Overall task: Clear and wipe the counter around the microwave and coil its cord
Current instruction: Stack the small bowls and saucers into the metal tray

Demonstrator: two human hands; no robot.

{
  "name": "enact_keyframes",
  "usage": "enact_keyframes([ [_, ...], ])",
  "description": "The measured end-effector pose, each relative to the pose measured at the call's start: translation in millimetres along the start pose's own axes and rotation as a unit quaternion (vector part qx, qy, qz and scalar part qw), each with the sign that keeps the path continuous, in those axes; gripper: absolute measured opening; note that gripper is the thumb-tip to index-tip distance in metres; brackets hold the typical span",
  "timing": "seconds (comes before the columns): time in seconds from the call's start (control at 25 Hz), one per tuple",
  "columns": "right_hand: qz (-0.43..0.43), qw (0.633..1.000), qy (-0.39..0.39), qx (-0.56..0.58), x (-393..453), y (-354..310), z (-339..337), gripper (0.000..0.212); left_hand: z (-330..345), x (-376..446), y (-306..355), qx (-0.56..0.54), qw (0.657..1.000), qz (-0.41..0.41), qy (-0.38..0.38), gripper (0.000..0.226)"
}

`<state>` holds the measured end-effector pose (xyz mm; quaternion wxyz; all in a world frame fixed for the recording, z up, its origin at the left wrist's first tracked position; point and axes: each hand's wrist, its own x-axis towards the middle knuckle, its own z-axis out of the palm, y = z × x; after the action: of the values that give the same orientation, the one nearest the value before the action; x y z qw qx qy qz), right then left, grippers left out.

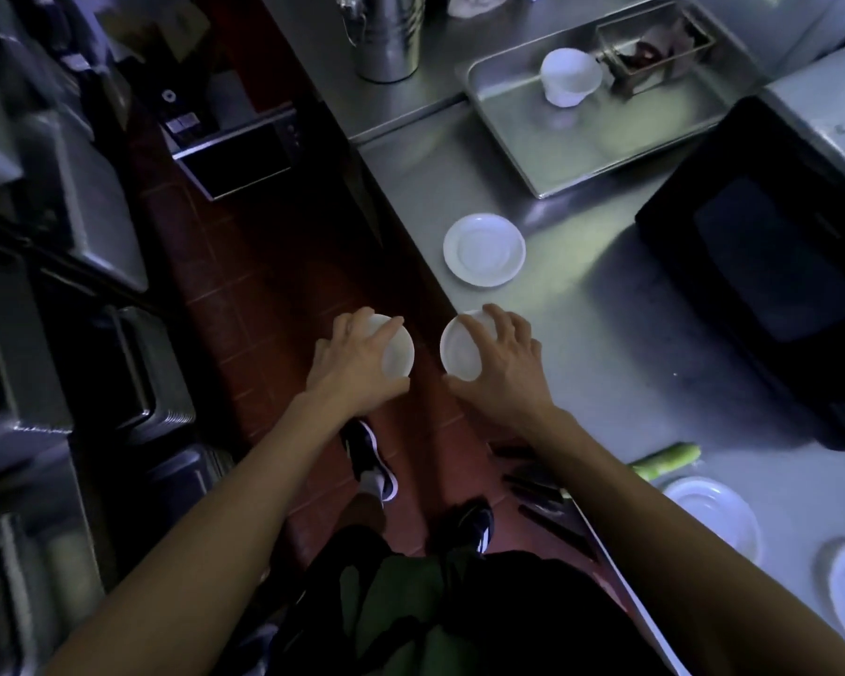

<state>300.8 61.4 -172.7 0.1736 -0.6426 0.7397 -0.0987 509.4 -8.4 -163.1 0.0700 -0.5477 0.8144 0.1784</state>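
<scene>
Microwave (771,265) sits at the right edge of the tabletop (606,334), black, door facing up-left in view. Cord not visible. My left hand (357,363) grips a small white dish (396,353) from above, fingers curled over its rim, held out past the tabletop's front edge over the red tile floor (245,265). My right hand (503,368) grips a second small white dish (459,353) the same way, right at the front edge. A white saucer (484,249) lies on the tabletop just beyond it, near the front edge. Metal tray (601,153) further back holds an upturned white cup (569,75) and a metal box (654,51). Steel canister (386,36) near the far end. Two white plates (713,517) and a green vegetable (669,461) near me at the right.
</scene>
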Motion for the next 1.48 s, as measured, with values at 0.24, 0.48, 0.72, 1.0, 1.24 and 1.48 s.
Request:
enact_keyframes([
  [0.24,0.059,0.997,0.012,-0.037,79,-40,-8,0.088,-44,93,-46,-0.033,0.998,0.059,0.001,0.088],
  [0.48,0.118,0.991,0.044,-0.039,135,-65,-18,0.088,-82,151,-71,-0.022,0.993,0.112,-0.003,0.087],
  [0.72,0.131,0.989,0.058,-0.019,177,-63,-21,0.085,-92,199,-70,-0.018,0.991,0.131,-0.017,0.082],
  [1.0,0.159,0.982,0.102,0.029,242,-25,-38,0.087,-126,272,-52,0.024,0.988,0.15,-0.036,0.081],
  [1.24,0.197,0.965,0.156,0.069,291,12,-67,0.086,-166,346,-23,0.075,0.977,0.201,-0.011,0.087],
  [1.48,0.256,0.95,0.168,0.066,297,53,-90,0.088,-167,400,26,0.083,0.962,0.259,-0.018,0.088],
])
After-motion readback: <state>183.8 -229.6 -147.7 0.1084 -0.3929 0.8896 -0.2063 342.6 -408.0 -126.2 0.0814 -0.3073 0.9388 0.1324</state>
